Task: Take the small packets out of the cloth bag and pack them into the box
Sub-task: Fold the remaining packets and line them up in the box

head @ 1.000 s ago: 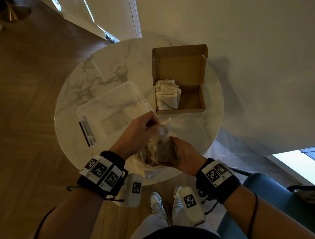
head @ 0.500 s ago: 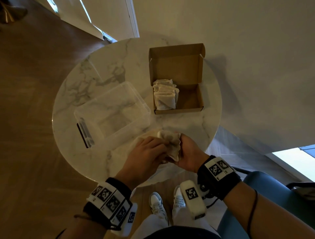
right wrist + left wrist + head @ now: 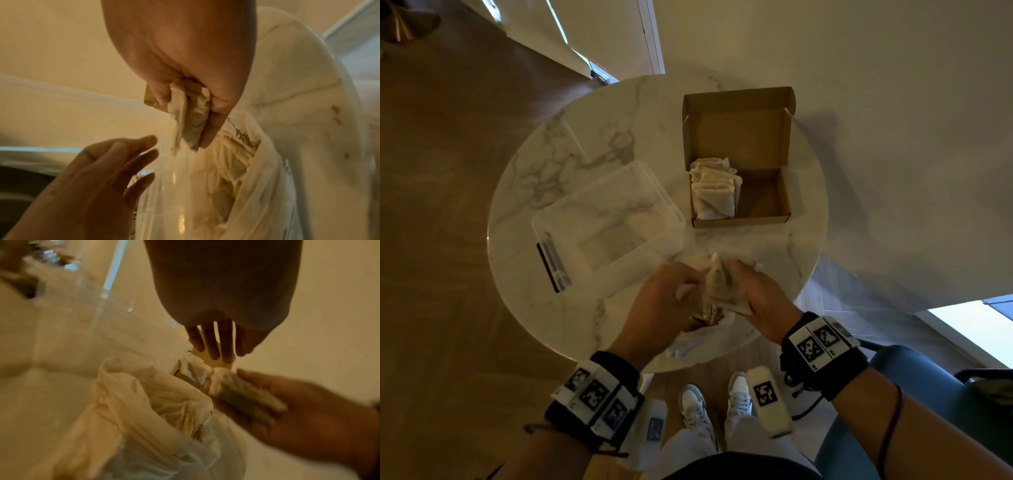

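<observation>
My right hand [image 3: 743,291] grips a small bundle of pale packets [image 3: 722,287] just above the open white cloth bag [image 3: 698,339] at the table's near edge. In the right wrist view the packets [image 3: 191,116] are squeezed between thumb and fingers over the bag's mouth [image 3: 236,162]. My left hand [image 3: 671,294] is beside them with straight, spread fingers [image 3: 213,344] and holds nothing. The brown cardboard box [image 3: 767,202] stands open further back, with several packets [image 3: 714,192] upright in its left half.
A clear plastic tub [image 3: 606,226] sits left of the box on the round marble table [image 3: 544,178]. A wall runs close behind the table on the right. A blue chair [image 3: 928,394] is at my right, and my shoes [image 3: 715,401] show below the table edge.
The left hand has let go of the packets and spread its fingers. The right hand keeps them and has moved forward over the bag, toward the box.
</observation>
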